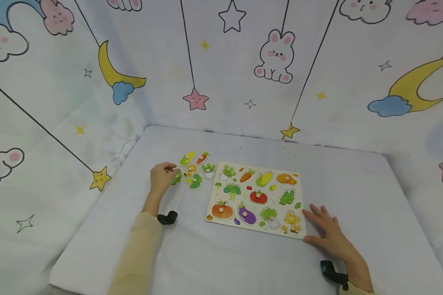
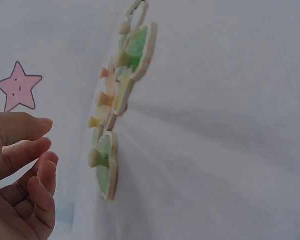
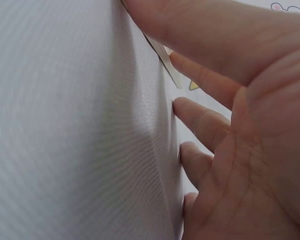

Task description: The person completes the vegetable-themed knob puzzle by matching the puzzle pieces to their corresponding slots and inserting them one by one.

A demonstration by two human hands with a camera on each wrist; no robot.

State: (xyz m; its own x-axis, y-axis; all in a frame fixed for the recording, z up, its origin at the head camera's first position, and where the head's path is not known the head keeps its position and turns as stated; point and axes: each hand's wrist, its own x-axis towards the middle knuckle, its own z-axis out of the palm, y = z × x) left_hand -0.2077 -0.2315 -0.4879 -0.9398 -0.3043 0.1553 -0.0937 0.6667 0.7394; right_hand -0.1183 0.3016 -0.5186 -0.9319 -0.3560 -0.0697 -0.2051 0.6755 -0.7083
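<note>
My left hand (image 1: pixel 162 179) hovers beside a cluster of knobbed wooden puzzle pieces, fingers loosely bent. In the left wrist view a gap shows between its fingertips and the pieces, and nothing is held. Nearest it is a green vegetable piece (image 1: pixel 176 178), partly hidden by the fingers. Around that lie a broccoli piece (image 1: pixel 194 181), a mushroom piece (image 1: pixel 190 169), a corn piece (image 1: pixel 187 158), a carrot piece (image 1: pixel 203 157) and a leafy white-bottomed piece (image 1: pixel 208 171). With fingers spread, my right hand (image 1: pixel 329 229) touches the right edge of the vegetable puzzle board (image 1: pixel 274 201).
Knobbed tomato (image 1: pixel 258 197), pumpkin (image 1: pixel 222 211) and eggplant (image 1: pixel 246 215) pieces sit in the board. White cloth covers the table (image 1: pixel 214 262). Behind stands a patterned cloth backdrop (image 1: pixel 229 73). A black wrist device (image 1: pixel 167 218) is on the left wrist, another (image 1: pixel 332 272) on the right.
</note>
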